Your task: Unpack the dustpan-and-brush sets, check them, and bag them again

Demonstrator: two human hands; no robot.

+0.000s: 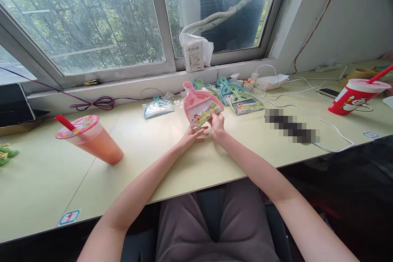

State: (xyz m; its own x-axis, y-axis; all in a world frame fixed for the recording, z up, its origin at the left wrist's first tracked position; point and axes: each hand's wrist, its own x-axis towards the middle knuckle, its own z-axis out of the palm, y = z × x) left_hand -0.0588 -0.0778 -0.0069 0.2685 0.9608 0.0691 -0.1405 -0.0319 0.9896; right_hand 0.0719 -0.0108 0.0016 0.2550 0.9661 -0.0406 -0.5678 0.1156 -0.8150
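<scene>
A small pink dustpan-and-brush set (pixel 196 100) with a printed label is held up above the table, its handle pointing up and away. My right hand (pixel 217 123) is closed on the set's lower right part, thumb over the label. At the lower left corner, my left hand (pixel 196 134) has its fingers stretched out and apart. It seems to touch the set's bottom edge; whether it bears any weight I cannot tell. Behind lie more wrapped sets: a light blue one (pixel 158 107) to the left, a green one (pixel 245 101) and a teal one (pixel 225 88) to the right.
On the left a lidded cup of orange drink (pixel 98 141) leans, and on the right stands a red cup (pixel 353 98). White cables (pixel 337 149) and a pixelated dark object (pixel 290 127) lie at the right. A tissue pack (pixel 195 55) sits on the sill.
</scene>
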